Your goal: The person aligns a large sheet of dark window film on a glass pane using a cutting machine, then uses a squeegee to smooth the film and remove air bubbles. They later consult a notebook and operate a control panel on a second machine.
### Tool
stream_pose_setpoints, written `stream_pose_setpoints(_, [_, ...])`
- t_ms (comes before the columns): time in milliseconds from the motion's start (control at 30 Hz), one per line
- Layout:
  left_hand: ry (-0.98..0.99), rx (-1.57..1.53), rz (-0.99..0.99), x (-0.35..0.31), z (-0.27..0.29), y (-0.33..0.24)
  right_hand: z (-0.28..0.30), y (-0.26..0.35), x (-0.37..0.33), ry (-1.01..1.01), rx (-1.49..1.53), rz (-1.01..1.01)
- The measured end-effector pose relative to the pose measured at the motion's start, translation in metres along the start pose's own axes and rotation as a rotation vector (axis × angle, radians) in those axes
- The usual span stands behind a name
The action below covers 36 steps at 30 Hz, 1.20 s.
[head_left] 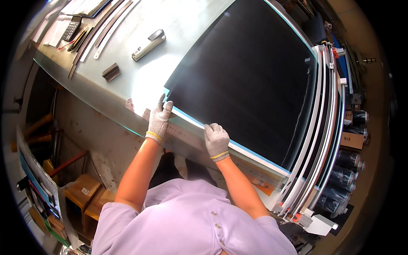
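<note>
A large black sheet (pixel 242 80) lies on the glass-topped table, with a white and light-blue strip (pixel 257 157) along its near edge. My left hand (pixel 159 120), in a grey knit glove, rests at the sheet's near left corner. Its fingers stretch toward a small light-blue tab (pixel 166 91) there. Further right, my gloved right hand (pixel 216 141) sits at the near edge with its fingers curled in. Whatever those fingers pinch is hidden. A long ruler (pixel 183 134) lies along the table's near side, passing by both hands.
A stapler (pixel 148 45) and a short brown profile piece (pixel 111 72) lie on the table (pixel 127 25). Long strips and rulers (pixel 104 32), a calculator (pixel 72 28) and pens are at far left. A metal roller assembly (pixel 327 127) borders the right side. Boxes (pixel 83 189) stand below left.
</note>
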<state>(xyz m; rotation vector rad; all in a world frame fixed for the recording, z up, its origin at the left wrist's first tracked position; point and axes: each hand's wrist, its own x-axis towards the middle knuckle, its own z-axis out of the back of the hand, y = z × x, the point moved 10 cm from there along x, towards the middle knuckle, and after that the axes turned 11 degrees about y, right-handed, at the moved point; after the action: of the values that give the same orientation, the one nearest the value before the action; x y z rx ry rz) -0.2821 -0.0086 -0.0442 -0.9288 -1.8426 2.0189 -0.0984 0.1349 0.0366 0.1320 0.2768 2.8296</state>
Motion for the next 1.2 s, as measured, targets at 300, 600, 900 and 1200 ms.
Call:
stream_pose_setpoints(300, [0.062,-0.124,0.210,-0.011,-0.007,-0.003,0.017,0.007,-0.010,-0.083,0.112,-0.022])
stream_pose_setpoints(600, [0.025,-0.200,0.178,-0.009,-0.008,-0.006,-0.073,-0.033,-0.104,0.162,2.083,-0.957])
stream_pose_setpoints(900, [0.062,-0.106,0.158,-0.003,-0.006,0.014,-0.092,-0.168,-0.211,-0.862,2.238,-1.166])
stream_pose_setpoints(1200, [0.037,0.118,0.150,0.011,0.008,0.026,-0.084,-0.225,-0.286,-1.019,2.095,-1.276])
